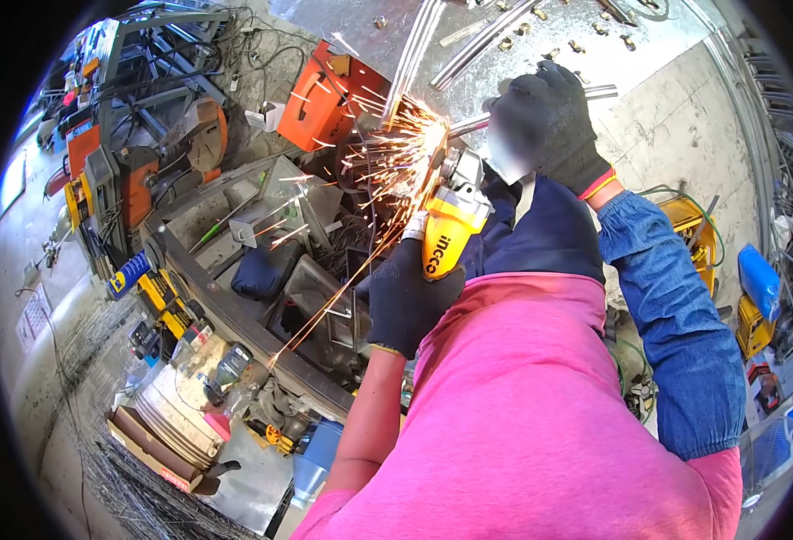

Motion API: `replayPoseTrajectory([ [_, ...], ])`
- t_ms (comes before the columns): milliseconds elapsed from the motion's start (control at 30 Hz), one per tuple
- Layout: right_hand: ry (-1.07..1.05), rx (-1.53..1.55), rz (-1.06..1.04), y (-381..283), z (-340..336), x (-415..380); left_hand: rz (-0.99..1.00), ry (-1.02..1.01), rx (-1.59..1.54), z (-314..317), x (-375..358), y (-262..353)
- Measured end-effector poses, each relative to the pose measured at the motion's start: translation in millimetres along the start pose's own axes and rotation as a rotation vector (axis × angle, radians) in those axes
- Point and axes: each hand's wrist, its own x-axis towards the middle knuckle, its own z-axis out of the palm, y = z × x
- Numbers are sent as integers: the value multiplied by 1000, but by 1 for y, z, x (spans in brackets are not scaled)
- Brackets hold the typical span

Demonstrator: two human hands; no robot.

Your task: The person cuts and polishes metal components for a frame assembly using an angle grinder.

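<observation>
In a dark glove, my left hand (410, 301) wraps round the body of a yellow angle grinder (451, 225). A dense spray of orange sparks (396, 157) flies from its disc, hiding the spot where disc and metal meet. My right hand (554, 126), also gloved, is closed round a slim metal tube (602, 92), which runs from the sparks out past the far side of the hand. A pale blurred patch covers part of the right glove. Just left of the sparks stands an orange metal box (329, 99).
Several long metal tubes (477, 49) and small brass-coloured pieces lie on a shiny metal sheet (657, 58) ahead. To the left, a metal frame (252, 337) holds tools and scrap. An orange cut-off saw (203, 135) stands beyond it. Yellow cases (689, 229) are at the right.
</observation>
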Motion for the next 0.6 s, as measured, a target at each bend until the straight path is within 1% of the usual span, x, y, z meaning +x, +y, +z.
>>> replayPoseTrajectory([
  [133, 6, -6, 2, -2, -2, 1, 3, 9, -35, 2, 0, -1],
  [200, 5, -8, 8, -3, -2, 1, -76, -83, -38, -2, 1, 3],
  [300, -18, 14, 21, -2, -2, 1, -121, -143, -57, -9, 4, 10],
  [433, 7, 9, 9, -2, -2, 1, -81, -90, -77, -6, 3, 8],
  [533, 19, -4, 0, -3, -2, 1, -64, -107, 10, -7, 4, 8],
  [600, 17, -7, -1, -3, -3, 0, -17, -50, -71, -3, 5, 5],
])
